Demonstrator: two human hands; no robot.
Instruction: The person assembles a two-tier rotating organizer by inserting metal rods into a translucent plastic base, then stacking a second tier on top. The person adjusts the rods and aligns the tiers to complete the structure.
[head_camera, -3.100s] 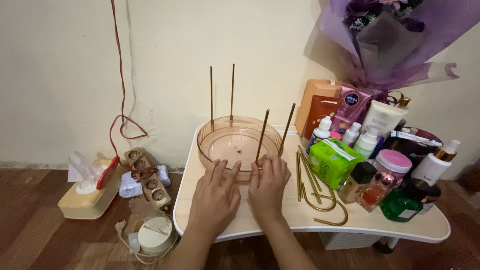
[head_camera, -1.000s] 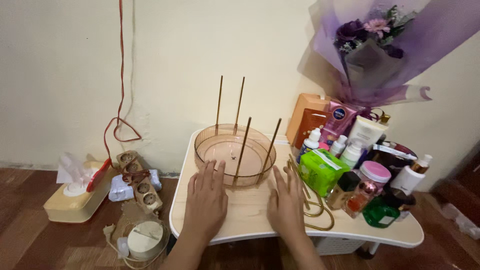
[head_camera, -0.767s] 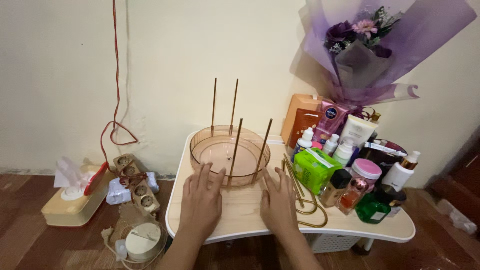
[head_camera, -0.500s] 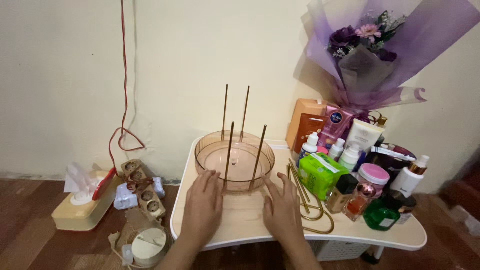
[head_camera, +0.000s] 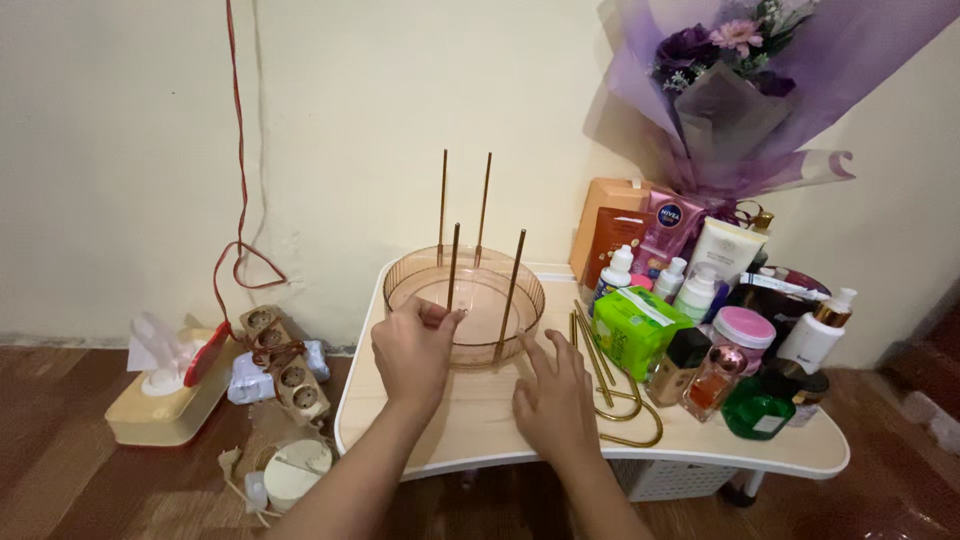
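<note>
A round, clear pinkish tray (head_camera: 516, 296) stands on a low white table (head_camera: 480, 420); several thin gold rods (head_camera: 511, 294) rise upright from its rim. My left hand (head_camera: 413, 350) is at the tray's near rim, its fingertips pinched around the base of the front-left rod. My right hand (head_camera: 553, 398) lies flat on the tabletop just right of the tray, fingers spread, holding nothing. Loose gold curved rods (head_camera: 610, 385) lie on the table beside my right hand.
Bottles, jars, a green packet (head_camera: 636, 327) and a purple-wrapped bouquet (head_camera: 738, 90) crowd the table's right side. On the wooden floor at the left are a wipes box (head_camera: 170, 390), a power strip (head_camera: 283, 365) and a round white object (head_camera: 290, 472). A red cord (head_camera: 238, 180) hangs down the wall.
My left hand has lifted from the tabletop to the tray's rim and pinched the front-left rod. My right hand stays flat on the table. The view has shifted slightly.
</note>
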